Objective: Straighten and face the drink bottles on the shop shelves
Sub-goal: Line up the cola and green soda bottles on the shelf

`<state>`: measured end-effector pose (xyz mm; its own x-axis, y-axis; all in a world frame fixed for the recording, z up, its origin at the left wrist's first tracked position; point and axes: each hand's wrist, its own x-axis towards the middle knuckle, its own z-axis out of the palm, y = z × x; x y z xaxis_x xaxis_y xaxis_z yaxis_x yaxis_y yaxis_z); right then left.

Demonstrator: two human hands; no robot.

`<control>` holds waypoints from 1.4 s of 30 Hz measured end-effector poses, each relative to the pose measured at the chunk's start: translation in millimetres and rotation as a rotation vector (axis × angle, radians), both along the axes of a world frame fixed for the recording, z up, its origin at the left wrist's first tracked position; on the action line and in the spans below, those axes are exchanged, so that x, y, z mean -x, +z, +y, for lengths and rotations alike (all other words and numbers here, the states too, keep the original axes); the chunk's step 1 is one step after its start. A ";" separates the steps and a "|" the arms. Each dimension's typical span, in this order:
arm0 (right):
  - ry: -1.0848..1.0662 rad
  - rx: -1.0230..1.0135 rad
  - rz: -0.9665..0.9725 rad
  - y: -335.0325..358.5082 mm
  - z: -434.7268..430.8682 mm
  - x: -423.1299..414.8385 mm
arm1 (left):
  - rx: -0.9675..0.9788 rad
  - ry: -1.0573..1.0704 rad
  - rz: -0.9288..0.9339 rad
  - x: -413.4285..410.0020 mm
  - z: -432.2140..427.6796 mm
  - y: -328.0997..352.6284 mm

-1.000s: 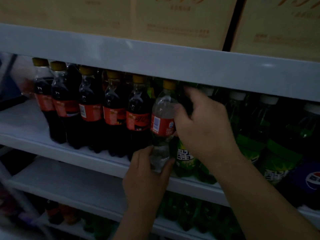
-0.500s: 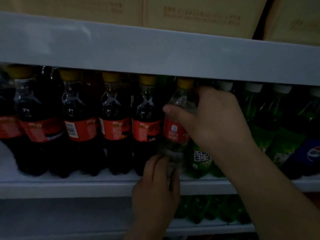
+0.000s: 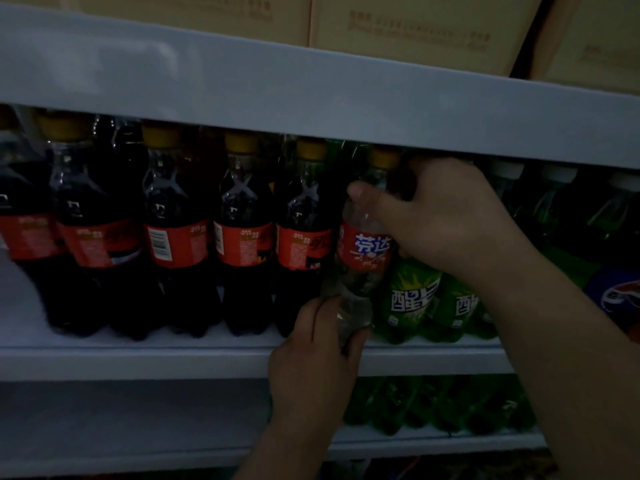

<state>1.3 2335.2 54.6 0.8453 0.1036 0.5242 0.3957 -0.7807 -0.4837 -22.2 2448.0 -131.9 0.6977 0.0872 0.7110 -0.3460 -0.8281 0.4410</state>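
Up close, my right hand's (image 3: 446,216) fingers are curled round the shoulder of a clear soda bottle (image 3: 363,251), thumb (image 3: 360,194) pressed across its front just below the yellow cap. My left hand (image 3: 318,344) comes up from below, and its fingers (image 3: 325,313) wrap the bottle's base where it meets the front edge of the white shelf (image 3: 138,362). The bottle leans, cap to the right, red label with blue and white lettering facing me.

Its cap sits just beneath the lip of the upper shelf (image 3: 311,98), with very little headroom. On its left it crowds the nearest of a row of dark cola bottles (image 3: 242,237), all with yellow caps and red labels, standing upright at the shelf front. On its right it touches green soda bottles (image 3: 412,299), partly hidden by my forearm. A blue Pepsi-labelled bottle (image 3: 620,296) shows at the far right. Cardboard boxes (image 3: 415,26) rest on the upper shelf. More green bottles (image 3: 433,403) stand on the shelf below, in dim light.
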 end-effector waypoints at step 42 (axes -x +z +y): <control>-0.029 0.018 -0.056 -7.1 58.1 2.8 | 0.056 0.140 -0.079 4.2 44.8 -3.7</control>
